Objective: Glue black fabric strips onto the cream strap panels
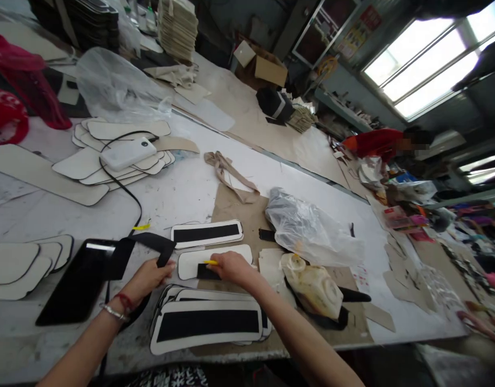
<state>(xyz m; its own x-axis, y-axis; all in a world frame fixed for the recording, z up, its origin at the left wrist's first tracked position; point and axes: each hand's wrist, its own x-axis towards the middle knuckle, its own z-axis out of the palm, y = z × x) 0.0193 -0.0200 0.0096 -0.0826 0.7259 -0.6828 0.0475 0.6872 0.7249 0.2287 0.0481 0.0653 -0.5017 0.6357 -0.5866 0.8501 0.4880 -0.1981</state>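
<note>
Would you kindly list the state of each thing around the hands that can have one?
left hand: gripping the black strap
right hand: holding a yellow tool
black strap: loose, bent over
yellow tool: tip on the white panel
white panel: flat, black strip partly laid
finished panel: flat, strip in place
phone: screen dark
cardboard box: open

Two hands worked at the table: the left hand (pixel 148 279) and right hand (pixel 231 267). Two clear plastic bags (pixel 312 228) lay there. One white power bank (pixel 128 152) sat on a stack.

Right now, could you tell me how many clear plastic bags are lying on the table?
2. One clear bag lies at the far left beyond the stacked white pieces; the other bag sits right of the hands, by the yellowed jug. Others may hide in the clutter at the right.
</note>
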